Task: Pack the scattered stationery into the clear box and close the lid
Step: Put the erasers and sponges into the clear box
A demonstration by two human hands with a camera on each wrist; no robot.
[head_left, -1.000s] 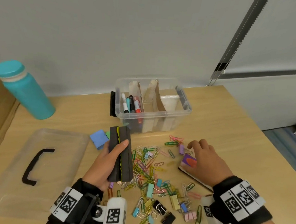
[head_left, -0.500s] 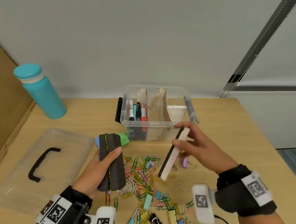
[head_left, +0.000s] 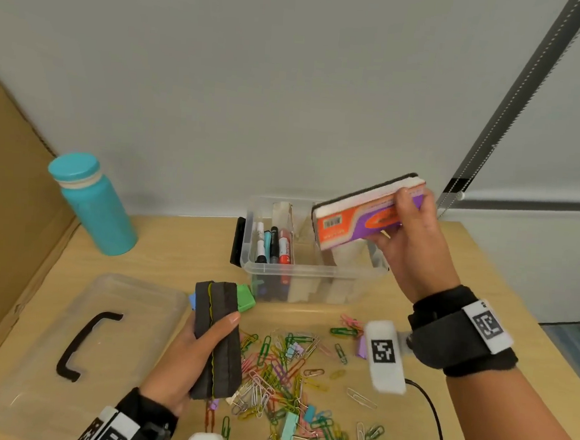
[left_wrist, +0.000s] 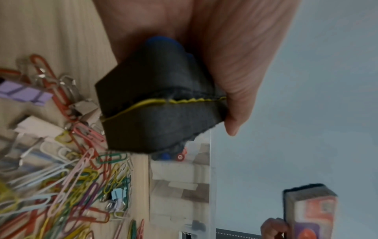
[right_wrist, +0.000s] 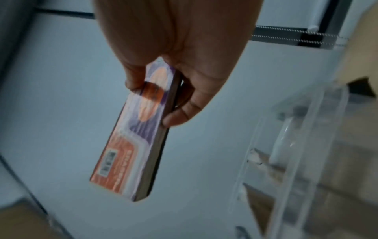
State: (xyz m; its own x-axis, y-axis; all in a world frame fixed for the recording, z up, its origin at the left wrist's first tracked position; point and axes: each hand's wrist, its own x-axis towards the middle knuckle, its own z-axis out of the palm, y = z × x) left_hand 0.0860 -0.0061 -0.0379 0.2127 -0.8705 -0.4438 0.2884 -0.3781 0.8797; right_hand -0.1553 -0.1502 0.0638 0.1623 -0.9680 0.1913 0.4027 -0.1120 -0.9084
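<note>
From the head view, the right hand (head_left: 407, 241) grips an orange-and-purple eraser (head_left: 361, 218) above the clear box (head_left: 312, 276) at the far middle of the surface (head_left: 482, 302). The left wrist view shows the left hand (left_wrist: 214, 48) with fingers curled around two dark erasers (left_wrist: 159, 113) over scattered paper clips (left_wrist: 71, 186). In the right wrist view, the eraser is pinched between thumb and fingers (right_wrist: 180, 118).

Head view looks down; wrist views close along each palm.

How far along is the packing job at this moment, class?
Done: markers stand in the clear box. In hand: the left hand grips dark erasers; the right hand holds an orange-purple eraser above the box. Left: paper clips on the table, and the lid lies off.
</note>
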